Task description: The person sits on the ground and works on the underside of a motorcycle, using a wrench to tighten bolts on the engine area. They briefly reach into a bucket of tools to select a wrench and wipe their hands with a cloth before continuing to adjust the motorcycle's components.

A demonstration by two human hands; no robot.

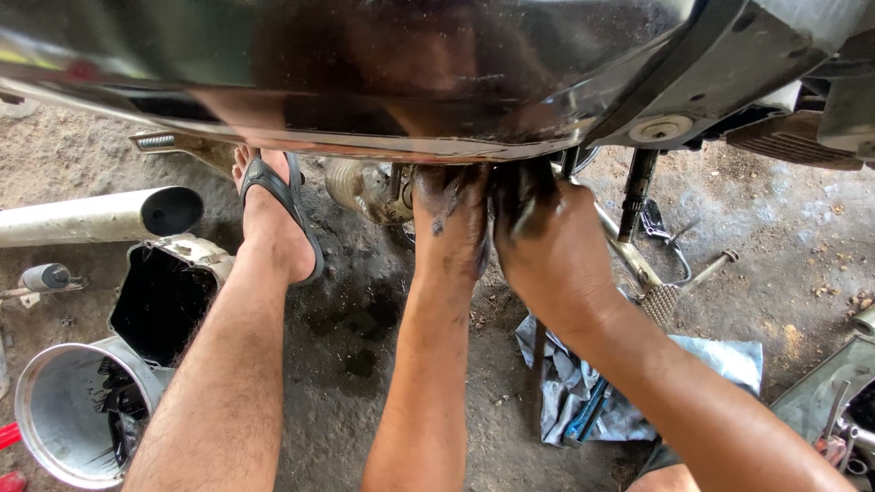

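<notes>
Under glossy tank [365, 82], greasy hands [497, 228], crumpled rag [720, 360]

- Left hand [449, 223] — grease-blackened, back toward the camera, fingers reaching up out of sight, forearm nearly straight.
- Right hand [547, 241] — just beside the left, oily, fingers curled upward and hidden, forearm angled in from lower right.
- Grip of either: impossible to tell.

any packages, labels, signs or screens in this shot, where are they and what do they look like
None that the view shows.
Closest things: a round metal can at lower left, open, silver with dark oily residue inside.
A crumpled grey-blue rag on the dirt below the right hand, plain.
Both oily hands, the left hand too, reach under the dark motorcycle body.
</notes>
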